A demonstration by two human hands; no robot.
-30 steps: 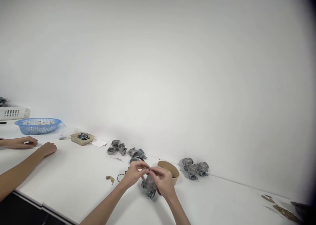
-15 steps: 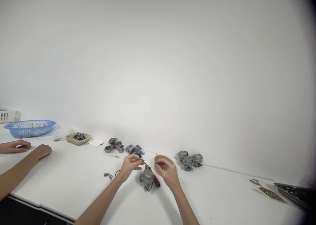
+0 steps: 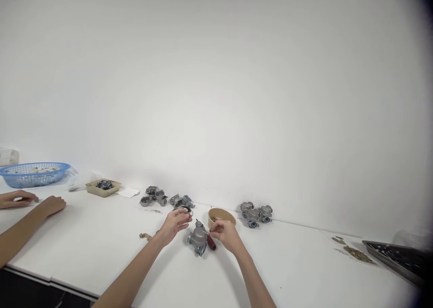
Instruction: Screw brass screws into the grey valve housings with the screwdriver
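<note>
A grey metal carburetor (image 3: 198, 238) stands on the white table between my hands. My left hand (image 3: 173, 227), just left of its top, pinches a thin black hose or cord (image 3: 188, 209) that curves in a loop above the fingertips. My right hand (image 3: 226, 234) is closed at the fingertips beside the carburetor's right side; what it pinches is too small to make out. Under those fingers lies a screwdriver with a red handle (image 3: 211, 242), partly behind the carburetor. A tan bowl (image 3: 226, 214) with small brass-coloured parts sits just beyond my right hand.
More carburetors stand right (image 3: 256, 215); grey metal bodies (image 3: 154, 196) lie left. A brass-coloured bracket (image 3: 145, 236) is left of my wrist. Farther left are a tan tray (image 3: 103, 188), a blue basket (image 3: 35, 175) and another person's hands (image 3: 52, 205). Brass parts (image 3: 358, 255) and a dark tray (image 3: 394, 260) lie right.
My right hand has come down and left, from in front of the bowl to the carburetor's side. My left hand has drawn slightly away from its top. The whole view has shifted a little.
</note>
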